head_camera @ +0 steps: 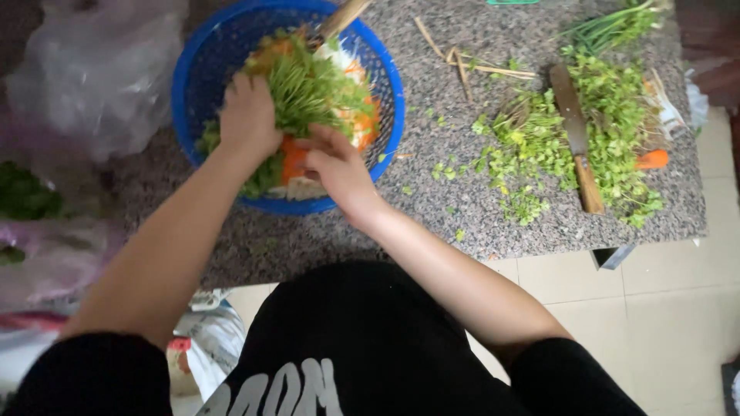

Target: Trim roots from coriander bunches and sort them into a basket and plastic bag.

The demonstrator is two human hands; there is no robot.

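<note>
A clear plastic bag [100,69] lies at the far left of the speckled table [324,239]. In the blue basket [202,58], the left hand [248,117] and right hand [337,166] both clasp a bunch of green stems [312,88] over carrot pieces [293,160]. Rightward, loose chopped greens [539,146] and a knife [576,137] remain on the table, so gathering seems only partly done.

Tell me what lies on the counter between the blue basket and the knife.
In the head view, scattered chopped green herbs lie on the speckled counter between the blue basket and the knife; nothing else.
</note>
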